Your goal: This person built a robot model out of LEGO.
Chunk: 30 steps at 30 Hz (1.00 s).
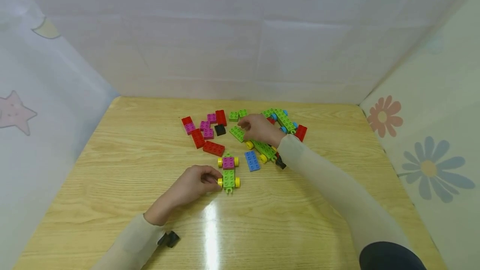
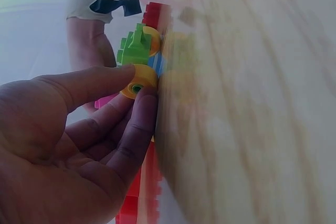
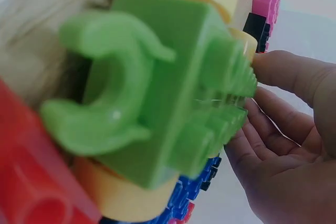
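Observation:
My left hand [image 1: 196, 180] pinches a yellow wheel [image 2: 137, 83] of a small toy car chassis [image 1: 228, 178] between thumb and finger. The chassis is green and studded, with yellow wheels and a hook at its near end; a pink brick [image 1: 228, 162] sits on its farther part. My right hand [image 1: 262, 129] reaches over the far blocks, its thumb and fingers apart beside a green eight-stud brick [image 1: 237, 133]. Below that hand lies a second green chassis [image 1: 264, 150] with yellow wheels, large in the right wrist view, where it partly covers the fingertips.
A blue brick [image 1: 252, 161] lies between the two chassis. Red bricks [image 1: 213, 148], pink bricks and a black brick [image 1: 220, 130] lie farther left. Beyond my right hand are a green chassis with blue wheels [image 1: 285, 122] and a red brick [image 1: 301, 132]. A pale wall [image 1: 240, 61] backs the table.

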### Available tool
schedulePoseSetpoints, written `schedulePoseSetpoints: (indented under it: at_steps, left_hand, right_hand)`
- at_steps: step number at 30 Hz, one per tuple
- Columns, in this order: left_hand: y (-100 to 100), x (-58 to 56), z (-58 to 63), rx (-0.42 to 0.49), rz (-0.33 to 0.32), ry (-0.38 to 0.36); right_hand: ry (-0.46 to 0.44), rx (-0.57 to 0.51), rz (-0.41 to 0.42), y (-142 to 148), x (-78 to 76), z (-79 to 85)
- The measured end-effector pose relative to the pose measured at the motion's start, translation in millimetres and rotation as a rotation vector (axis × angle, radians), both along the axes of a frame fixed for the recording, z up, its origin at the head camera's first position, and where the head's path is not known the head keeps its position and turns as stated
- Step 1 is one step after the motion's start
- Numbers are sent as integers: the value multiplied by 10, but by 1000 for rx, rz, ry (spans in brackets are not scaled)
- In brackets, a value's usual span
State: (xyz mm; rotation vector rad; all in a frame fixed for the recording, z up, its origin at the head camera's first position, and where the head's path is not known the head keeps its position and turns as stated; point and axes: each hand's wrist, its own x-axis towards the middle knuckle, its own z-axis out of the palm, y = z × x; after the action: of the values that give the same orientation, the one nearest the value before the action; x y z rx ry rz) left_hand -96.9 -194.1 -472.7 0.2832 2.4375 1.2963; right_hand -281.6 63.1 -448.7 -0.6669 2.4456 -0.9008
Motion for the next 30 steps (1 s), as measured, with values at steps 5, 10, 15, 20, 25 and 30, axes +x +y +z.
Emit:
schedulePoseSetpoints:
  at_steps: [5,10,15,20,25,30]
  left_hand:
    - [-7,-8,-40,1,-10,7]
    - [-8,-7,-47,-12,3,-2]
    - [-10,-2,-53,-9,1,1]
    - [-24,-6,-57,-1,-7,4]
    - [-25,-9,-70,3,-9,7]
    - [-27,-13,-69,0,-9,8]
  right_hand:
    - [19,48,19,-51,-16,-17]
    - [52,84,47,-98,-30,-27]
    - [54,97,68,-135,-69,-56]
    - [43,92,74,-148,-98,-71]
    - [58,104,88,-147,-124,-101]
    - [59,106,82,-149,-129,-108]
